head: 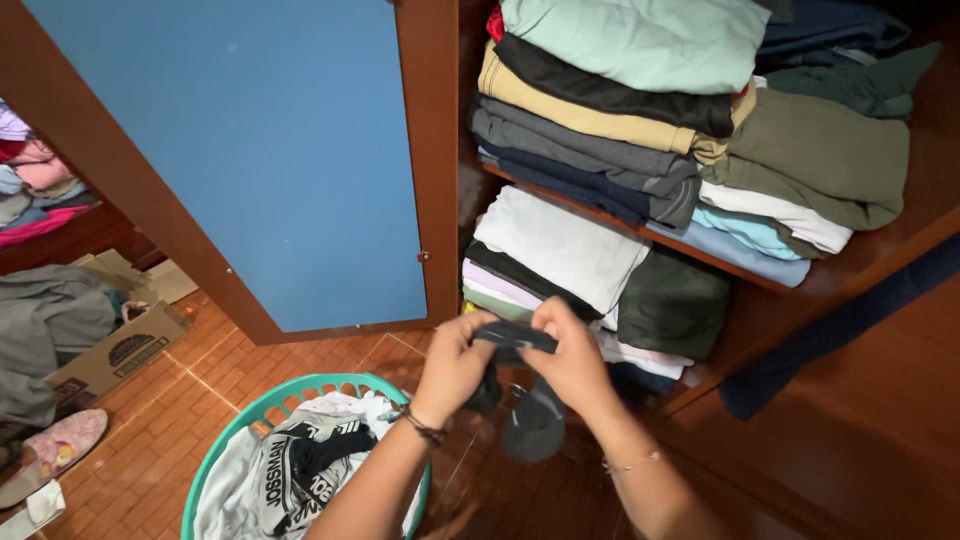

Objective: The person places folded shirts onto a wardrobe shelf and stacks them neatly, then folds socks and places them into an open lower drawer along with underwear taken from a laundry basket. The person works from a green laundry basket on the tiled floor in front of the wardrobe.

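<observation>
Below, red-brown floor tiles point(200, 370) bear a green laundry basket point(215, 455) beside wooden shelves point(850, 270).

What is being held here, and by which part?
Both hands, left hand and right hand, pinch a small dark garment along its top edge; the rest hangs below.

At the centre bottom of the frame, the left hand point(452, 362) and the right hand point(572, 362) hold a sock point(515, 336) between them. The basket point(230, 440) lies lower left, with clothes point(290, 470) in it. The shelves point(700, 250) with folded stacks point(620, 110) fill the upper right, behind the hands. The door point(260, 150) stands upper left.
</observation>
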